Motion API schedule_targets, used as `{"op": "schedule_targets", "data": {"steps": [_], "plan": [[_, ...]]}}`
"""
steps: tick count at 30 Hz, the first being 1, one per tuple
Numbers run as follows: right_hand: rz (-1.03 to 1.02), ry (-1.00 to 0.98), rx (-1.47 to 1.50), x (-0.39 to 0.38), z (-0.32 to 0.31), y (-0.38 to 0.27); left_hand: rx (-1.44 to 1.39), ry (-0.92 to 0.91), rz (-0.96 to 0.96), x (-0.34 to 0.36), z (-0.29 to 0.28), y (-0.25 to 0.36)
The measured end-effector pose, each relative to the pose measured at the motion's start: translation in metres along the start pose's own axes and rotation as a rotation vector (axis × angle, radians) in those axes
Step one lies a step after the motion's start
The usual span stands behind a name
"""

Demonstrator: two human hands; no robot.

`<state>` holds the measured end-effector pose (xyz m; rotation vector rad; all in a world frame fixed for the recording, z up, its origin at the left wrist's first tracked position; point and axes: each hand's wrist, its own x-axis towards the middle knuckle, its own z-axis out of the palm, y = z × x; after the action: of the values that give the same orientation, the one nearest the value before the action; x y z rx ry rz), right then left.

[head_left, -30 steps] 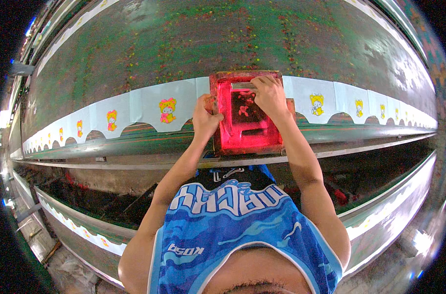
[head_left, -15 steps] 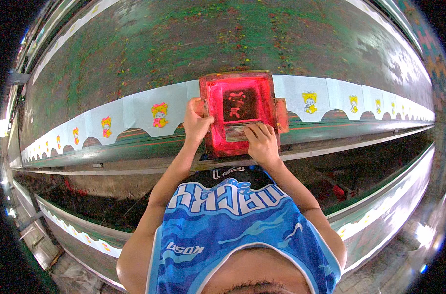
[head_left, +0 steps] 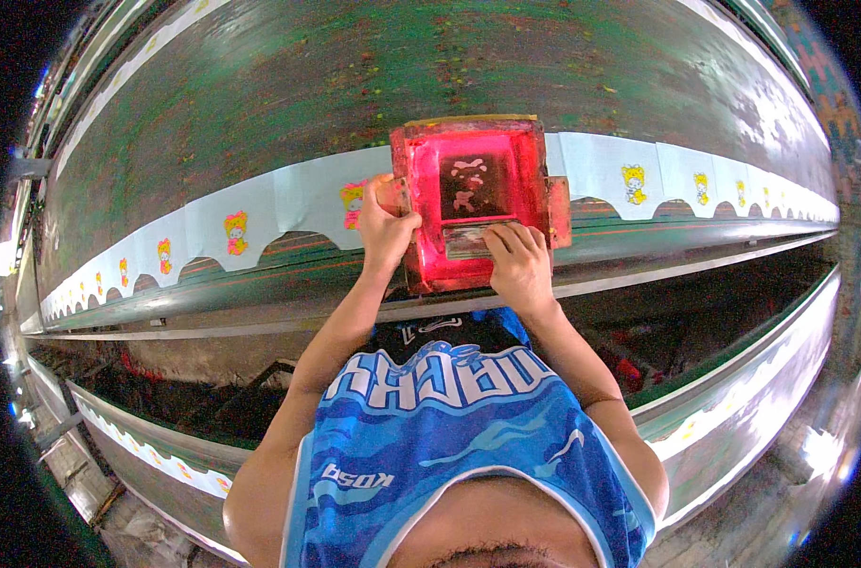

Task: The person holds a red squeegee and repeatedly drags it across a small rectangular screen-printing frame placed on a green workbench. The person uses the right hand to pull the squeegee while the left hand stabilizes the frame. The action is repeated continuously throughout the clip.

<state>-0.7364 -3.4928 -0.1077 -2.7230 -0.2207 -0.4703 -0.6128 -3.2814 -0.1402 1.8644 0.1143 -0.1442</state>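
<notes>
A screen printing frame [head_left: 531, 156] smeared with pink ink lies over a row of pale blue scalloped fabric pieces [head_left: 591, 170]; a dark window with a small pink design shows in it. My left hand [head_left: 387, 227] is closed on the frame's left edge. My right hand [head_left: 521, 257] is closed on a flat squeegee [head_left: 463, 241] at the frame's near end, below the window. Left of the frame the pieces bear yellow and pink cartoon figures [head_left: 236, 232]; to the right the figures [head_left: 636, 184] are mostly yellow with outlines.
The long green, paint-flecked printing table [head_left: 260, 85] curves across the view, with a metal rail [head_left: 213, 325] along its near edge. Lower, on both sides of my body, another long table [head_left: 733, 407] carries pale pieces with figures. A dark gap runs between the two tables.
My right hand has come from the frame's far end down to its near end with the squeegee. The frame and both hands now sit slightly higher in the picture than half a second ago.
</notes>
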Motion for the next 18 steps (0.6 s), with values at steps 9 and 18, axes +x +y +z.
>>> {"op": "schedule_targets", "data": {"steps": [9,18], "plan": [[0.001,-0.027,0.029,-0.024,-0.025,0.075,-0.045,-0.012,-0.102,-0.016,0.077,0.024],[-0.01,-0.02,0.067,-0.026,-0.021,0.088,0.036,0.062,-0.006,-0.009,0.089,0.008]]}}
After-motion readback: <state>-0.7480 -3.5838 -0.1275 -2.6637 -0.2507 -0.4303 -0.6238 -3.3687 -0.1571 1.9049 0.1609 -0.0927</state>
